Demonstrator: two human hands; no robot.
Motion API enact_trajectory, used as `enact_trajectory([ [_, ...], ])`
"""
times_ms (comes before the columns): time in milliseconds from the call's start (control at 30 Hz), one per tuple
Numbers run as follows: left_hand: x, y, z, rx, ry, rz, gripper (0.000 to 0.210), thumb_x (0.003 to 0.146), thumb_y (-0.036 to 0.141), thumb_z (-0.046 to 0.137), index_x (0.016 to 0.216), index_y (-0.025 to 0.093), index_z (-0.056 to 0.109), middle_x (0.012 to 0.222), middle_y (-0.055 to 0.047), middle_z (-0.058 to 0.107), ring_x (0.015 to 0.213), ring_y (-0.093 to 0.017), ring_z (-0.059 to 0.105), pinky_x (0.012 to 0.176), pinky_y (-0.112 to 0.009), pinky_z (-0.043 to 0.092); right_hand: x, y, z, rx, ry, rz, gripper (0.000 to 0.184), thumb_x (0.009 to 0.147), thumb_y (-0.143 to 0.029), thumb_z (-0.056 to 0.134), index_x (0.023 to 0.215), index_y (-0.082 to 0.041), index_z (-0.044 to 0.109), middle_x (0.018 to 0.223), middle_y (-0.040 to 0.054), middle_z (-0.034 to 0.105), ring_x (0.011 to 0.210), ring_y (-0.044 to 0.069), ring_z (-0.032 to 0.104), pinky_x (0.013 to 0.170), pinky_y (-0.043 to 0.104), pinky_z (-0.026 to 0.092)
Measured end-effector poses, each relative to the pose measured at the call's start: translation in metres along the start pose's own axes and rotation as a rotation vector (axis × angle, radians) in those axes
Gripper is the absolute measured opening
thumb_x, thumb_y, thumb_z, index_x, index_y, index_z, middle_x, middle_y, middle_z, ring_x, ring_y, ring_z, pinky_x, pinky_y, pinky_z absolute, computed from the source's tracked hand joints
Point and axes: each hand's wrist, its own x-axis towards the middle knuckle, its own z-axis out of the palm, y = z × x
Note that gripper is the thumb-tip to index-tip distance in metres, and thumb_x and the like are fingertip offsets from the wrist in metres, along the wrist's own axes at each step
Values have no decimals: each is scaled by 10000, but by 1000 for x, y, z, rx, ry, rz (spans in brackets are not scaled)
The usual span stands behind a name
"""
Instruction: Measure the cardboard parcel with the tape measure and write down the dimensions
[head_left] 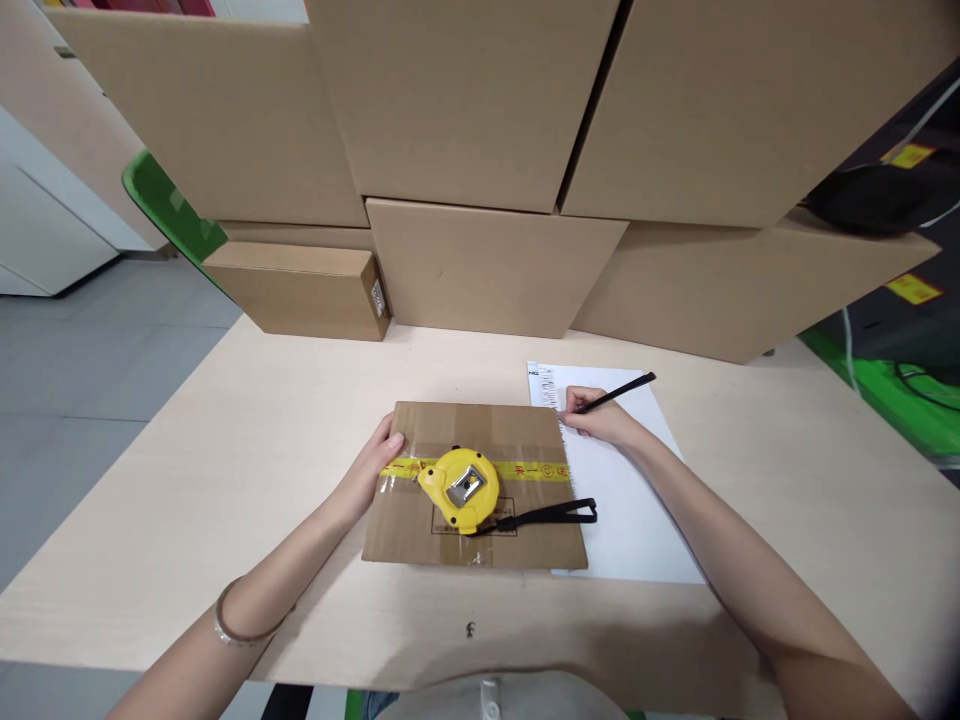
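Observation:
A small taped cardboard box [517,435] lies flat in front of me. My left hand [375,460] grips its left edge, thumb on top; the other fingers are mostly hidden. On the box rests a yellow tape measure [480,465], its black wrist strap [555,512] stretched to the right. My right hand [596,412] pinches a black pen [626,388] over a white sheet of paper [637,500]. The pen tip is near small print at the sheet's upper left, close to the box's right edge. The box covers part of the sheet.
Large cardboard boxes [495,270] are stacked along the back of the pale wooden table [300,390]. A smaller flat box [300,290] stands at the back left. Dark equipment [892,330] with yellow labels is at the far right. Grey floor tiles [112,360] show on the left.

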Motion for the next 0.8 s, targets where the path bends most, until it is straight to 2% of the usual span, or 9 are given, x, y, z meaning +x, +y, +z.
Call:
enact_trajectory([
  [133, 1, 0, 0, 0, -8, 8, 591, 949, 601, 632, 1396, 220, 576, 1534, -94, 595, 1442, -370, 511, 1164, -444, 426, -7, -8, -2, -88, 55, 21, 317, 1017, -409, 656, 1214, -162, 668, 1121, 65, 716, 903, 186, 707, 795, 380, 612],
  [267, 2, -2, -3, 19, -30, 13, 631, 942, 625, 619, 1423, 220, 572, 1578, -104, 553, 1482, -383, 469, 1193, -467, 414, -21, -21, -8, -229, 151, 51, 481, 1056, -519, 457, 790, -174, 660, 634, 19, 624, 574, 164, 584, 589, 305, 472],
  [400, 2, -3, -6, 131, 57, 20, 806, 934, 657, 609, 1618, 304, 369, 1681, -76, 421, 1590, -356, 313, 1295, -491, 277, -33, -39, -10, -442, 240, 126, 464, 948, -492, 544, 576, -217, 582, 611, 89, 648, 651, 255, 641, 618, 342, 407],
  [467, 1, -1, -7, 205, 118, 65, 884, 933, 644, 622, 1670, 350, 234, 1696, -64, 398, 1606, -328, 290, 1317, -498, 231, -39, -50, -8, -523, 270, 158, 425, 925, -465, 566, 580, -219, 597, 653, 113, 682, 715, 291, 676, 665, 357, 417],
  [500, 1, 0, -8, 243, 120, 102, 859, 939, 633, 621, 1665, 358, 254, 1692, -61, 408, 1604, -321, 300, 1319, -501, 228, -43, -57, -7, -553, 287, 166, 411, 928, -464, 563, 603, -216, 612, 665, 120, 690, 732, 302, 684, 682, 365, 422],
  [567, 0, 3, -9, 325, 82, 186, 667, 961, 623, 594, 1556, 337, 493, 1651, -57, 474, 1586, -319, 338, 1320, -497, 237, -55, -74, -4, -592, 344, 156, 412, 966, -496, 513, 712, -206, 656, 714, 131, 708, 762, 317, 690, 707, 383, 430],
  [633, 1, 6, -9, 405, 45, 237, 489, 985, 618, 558, 1325, 302, 711, 1588, -53, 550, 1565, -318, 374, 1320, -487, 248, -72, -93, 2, -599, 426, 107, 482, 1032, -544, 371, 904, -197, 681, 855, 137, 742, 848, 316, 694, 748, 393, 448],
  [733, 3, 4, -10, 433, 42, 258, 512, 1024, 647, 450, 1209, 289, 765, 1552, -44, 577, 1547, -308, 398, 1322, -489, 252, -98, -123, 22, -544, 502, -203, 635, 1074, -580, 177, 1115, -188, 674, 1066, 146, 744, 1018, 305, 675, 856, 413, 480],
  [800, 5, 1, -10, 379, 40, 261, 602, 1040, 686, 340, 1229, 291, 752, 1558, -39, 569, 1545, -303, 400, 1320, -497, 258, -111, -140, 42, -533, 465, -478, 696, 1054, -658, 226, 1188, -156, 688, 1131, 171, 737, 1072, 327, 659, 906, 454, 488],
])
